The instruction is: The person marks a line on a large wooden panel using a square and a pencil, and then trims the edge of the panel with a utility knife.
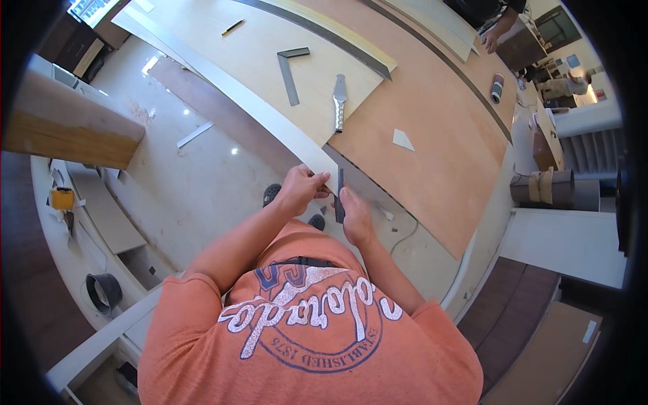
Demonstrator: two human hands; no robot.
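Note:
A long white strip point(270, 111) runs from the far left of the table toward me, its near end over the table's front edge. My left hand point(302, 192) is closed on this near end, thumb on top and fingers curled underneath. In my right hand point(356, 214) is a dark narrow flat bar point(340, 194), held upright against the end of the strip. Part of the bar is covered by the hand. On the pale board beyond lie a scraper point(339, 101) with a shiny handle, a try square point(289, 74) and a yellow pencil or knife point(233, 28).
A brown board point(432, 162) carries a small white offcut point(403, 140) and a dark cylinder point(497, 88). Another person's hand point(489, 42) rests at the far right. A wood-faced post point(74, 138) stands left; a cable point(407, 236) and a white strip point(195, 134) lie on the floor.

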